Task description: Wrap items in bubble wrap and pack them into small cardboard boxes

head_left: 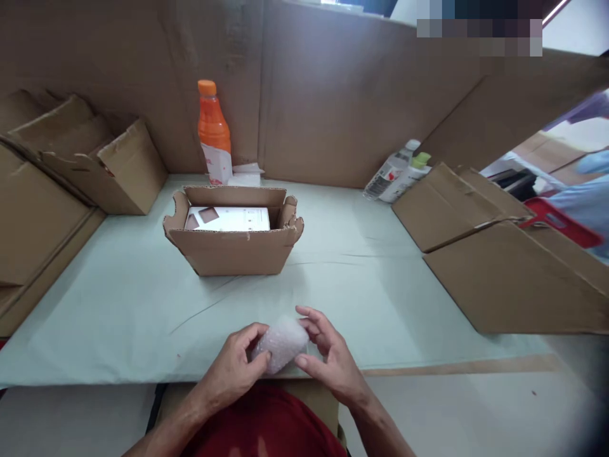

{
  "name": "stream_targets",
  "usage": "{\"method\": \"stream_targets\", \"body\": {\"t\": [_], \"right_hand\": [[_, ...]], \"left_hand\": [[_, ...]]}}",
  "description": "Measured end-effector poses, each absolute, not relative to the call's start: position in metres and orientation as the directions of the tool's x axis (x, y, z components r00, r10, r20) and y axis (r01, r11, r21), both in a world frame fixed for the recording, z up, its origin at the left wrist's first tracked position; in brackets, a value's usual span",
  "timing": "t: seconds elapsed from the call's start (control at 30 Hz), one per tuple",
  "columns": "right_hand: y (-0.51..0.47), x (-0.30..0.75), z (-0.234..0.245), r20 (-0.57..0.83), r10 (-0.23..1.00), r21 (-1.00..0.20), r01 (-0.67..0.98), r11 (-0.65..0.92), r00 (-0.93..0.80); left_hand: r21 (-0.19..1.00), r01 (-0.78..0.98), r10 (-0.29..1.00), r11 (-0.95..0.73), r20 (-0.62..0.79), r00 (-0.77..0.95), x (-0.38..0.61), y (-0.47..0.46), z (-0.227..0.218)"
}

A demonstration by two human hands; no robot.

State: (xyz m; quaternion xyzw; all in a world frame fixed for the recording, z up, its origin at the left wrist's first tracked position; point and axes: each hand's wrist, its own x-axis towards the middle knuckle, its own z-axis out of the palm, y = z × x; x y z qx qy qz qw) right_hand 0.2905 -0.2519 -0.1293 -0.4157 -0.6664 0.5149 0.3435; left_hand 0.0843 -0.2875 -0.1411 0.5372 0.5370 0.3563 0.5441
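A small bundle of bubble wrap [281, 343] is held just above the front edge of the table, and what is inside it cannot be made out. My left hand [238, 358] grips its left end between thumb and fingers. At its right end, my right hand [328, 355] has thumb and fingers spread apart, with the fingertips close to the wrap. Beyond my hands stands an open cardboard box [238, 251], and a white printed box [238, 219] lies inside it.
An orange bottle [213, 127] stands at the back beside some white paper [245, 174]. Two clear bottles [392, 171] lean at the back right. Cardboard boxes line the left [128, 165] and right [514, 279] sides. Part of another person [580, 197] shows at the far right.
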Motion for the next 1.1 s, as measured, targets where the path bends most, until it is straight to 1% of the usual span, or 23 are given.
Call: {"method": "stream_targets", "body": {"t": [0.07,0.1,0.13,0.2,0.27,0.33,0.4,0.43,0.47,0.5,0.53,0.57,0.6,0.63,0.67,0.7,0.73,0.77,0.8,0.87,0.93,1.1], "right_hand": [[-0.240,0.292,-0.111,0.028,0.857,-0.932,0.297,0.209,-0.515],[-0.234,0.293,-0.100,0.027,0.830,-0.894,0.357,0.269,-0.557],[-0.227,0.293,-0.087,0.030,0.808,-0.855,0.404,0.325,-0.588],[-0.211,0.292,-0.059,0.073,0.789,-0.806,0.430,0.407,-0.610],[-0.190,0.289,-0.029,0.189,0.823,-0.820,0.375,0.432,-0.535],[-0.160,0.283,-0.004,0.325,0.869,-0.859,0.267,0.436,-0.374],[-0.125,0.272,0.012,0.396,0.884,-0.878,0.179,0.443,-0.248],[-0.108,0.266,0.017,0.405,0.884,-0.873,0.188,0.450,-0.235],[-0.092,0.260,0.021,0.402,0.880,-0.850,0.255,0.461,-0.253],[-0.078,0.253,0.023,0.386,0.877,-0.796,0.378,0.473,-0.286],[-0.068,0.246,0.024,0.361,0.876,-0.694,0.535,0.482,-0.320],[-0.062,0.238,0.026,0.330,0.879,-0.543,0.692,0.475,-0.344],[-0.059,0.231,0.027,0.300,0.885,-0.362,0.816,0.450,-0.355],[-0.058,0.222,0.029,0.268,0.895,-0.184,0.893,0.411,-0.356],[-0.060,0.213,0.030,0.229,0.906,-0.039,0.926,0.376,-0.358],[-0.061,0.204,0.031,0.185,0.914,0.063,0.933,0.355,-0.360],[-0.062,0.195,0.032,0.133,0.921,0.129,0.927,0.351,-0.367],[-0.062,0.187,0.032,0.079,0.923,0.166,0.918,0.359,-0.375],[-0.061,0.180,0.031,0.028,0.924,0.180,0.911,0.370,-0.381],[-0.055,0.172,0.027,-0.053,0.922,0.157,0.909,0.387,-0.384],[-0.047,0.170,0.023,-0.094,0.918,0.098,0.914,0.393,-0.384],[-0.038,0.174,0.014,-0.188,0.869,-0.094,0.890,0.447,-0.457]], "left_hand": [[0.957,0.272,0.962,0.096,-0.159,0.220,0.077,-0.283,-0.135],[0.956,0.286,0.960,0.064,-0.138,0.245,0.073,-0.280,-0.132],[0.961,0.272,0.956,0.045,-0.121,0.268,0.067,-0.277,-0.129],[0.987,0.153,0.953,0.041,-0.084,0.290,0.055,-0.267,-0.125],[0.998,-0.027,0.969,0.055,-0.047,0.244,0.042,-0.255,-0.126],[0.987,-0.141,0.991,0.076,-0.060,0.120,0.032,-0.240,-0.132],[0.978,-0.167,0.991,0.126,-0.130,-0.015,0.027,-0.225,-0.144],[0.973,-0.172,0.983,0.156,-0.170,-0.070,0.026,-0.218,-0.151],[0.967,-0.178,0.973,0.181,-0.202,-0.109,0.025,-0.213,-0.157],[0.962,-0.188,0.966,0.196,-0.222,-0.132,0.026,-0.209,-0.163],[0.959,-0.200,0.962,0.201,-0.232,-0.142,0.026,-0.207,-0.168],[0.957,-0.207,0.962,0.204,-0.235,-0.140,0.027,-0.205,-0.173],[0.956,-0.207,0.963,0.206,-0.235,-0.131,0.027,-0.205,-0.176],[0.957,-0.201,0.965,0.209,-0.235,-0.118,0.027,-0.205,-0.179],[0.958,-0.190,0.965,0.214,-0.237,-0.109,0.027,-0.206,-0.181],[0.960,-0.176,0.965,0.220,-0.241,-0.107,0.027,-0.207,-0.183],[0.960,-0.164,0.964,0.226,-0.245,-0.108,0.027,-0.207,-0.185],[0.960,-0.158,0.962,0.232,-0.250,-0.110,0.027,-0.208,-0.187],[0.958,-0.160,0.960,0.237,-0.256,-0.112,0.028,-0.209,-0.188],[0.951,-0.180,0.956,0.251,-0.273,-0.110,0.028,-0.210,-0.190],[0.946,-0.192,0.952,0.262,-0.286,-0.108,0.028,-0.212,-0.191],[0.955,-0.164,0.955,0.247,-0.269,-0.124,0.028,-0.212,-0.187]]}}
